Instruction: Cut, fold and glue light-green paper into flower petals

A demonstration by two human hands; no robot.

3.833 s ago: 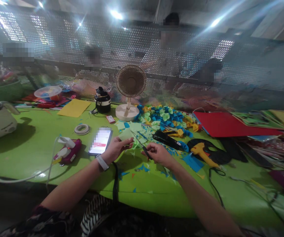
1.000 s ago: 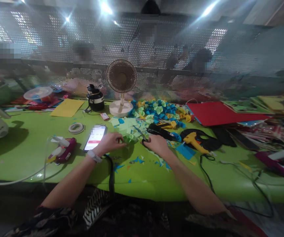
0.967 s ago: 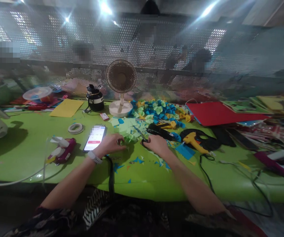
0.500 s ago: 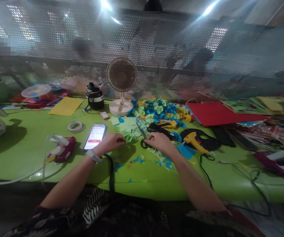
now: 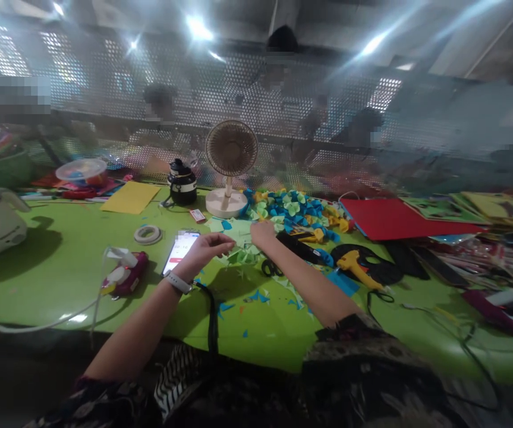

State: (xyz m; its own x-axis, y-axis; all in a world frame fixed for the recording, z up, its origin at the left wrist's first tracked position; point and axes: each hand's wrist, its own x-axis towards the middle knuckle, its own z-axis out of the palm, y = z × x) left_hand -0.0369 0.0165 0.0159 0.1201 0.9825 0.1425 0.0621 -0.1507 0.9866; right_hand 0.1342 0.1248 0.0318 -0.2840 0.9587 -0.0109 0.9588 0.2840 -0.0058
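My left hand (image 5: 207, 249), with a pale band on its wrist, hovers beside the phone (image 5: 179, 252). Its fingers are loosely bent, with a gap between thumb and forefinger and nothing visible in it. Just beyond the fingertips lies a light green paper piece (image 5: 244, 257). My right hand (image 5: 264, 236) reaches over the light green paper sheets (image 5: 238, 227); its fingers are turned away and hidden. The black-handled scissors (image 5: 270, 268) lie on the table below that hand. Behind it is a heap of blue, green and yellow folded paper flowers (image 5: 292, 207).
A small fan (image 5: 232, 147) stands behind the papers, next to a black bottle (image 5: 182, 183). Right of my forearm lie a yellow glue gun (image 5: 356, 270) and red sheets (image 5: 399, 220). At left are a tape roll (image 5: 148, 235) and a purple power strip (image 5: 134, 276). Paper scraps dot the front.
My right hand has left the scissors and moved forward and left to the green sheets. My left hand has loosened its bent fingers. The view has tilted up slightly.
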